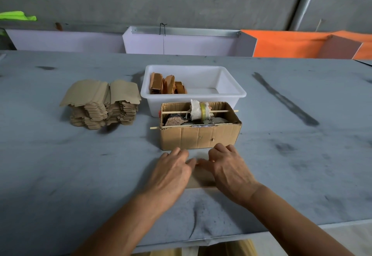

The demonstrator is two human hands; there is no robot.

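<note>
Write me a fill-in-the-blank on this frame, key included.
1. The left hand and right hand rest on a flat brown sheet lying in ____ of the cardboard box.
2. ____ thin sticks lie across the box's open top.
3. The folded brown pieces sit inside the ____ tub.
4. The stack of flat blanks stands to the tub's ____.
Missing words: front; two; white; left.

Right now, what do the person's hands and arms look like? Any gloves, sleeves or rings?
No gloves: the left hand and the right hand are bare, with no ring, watch or bracelet showing. The left forearm and the right forearm are bare too; no sleeve reaches into the picture.
</note>
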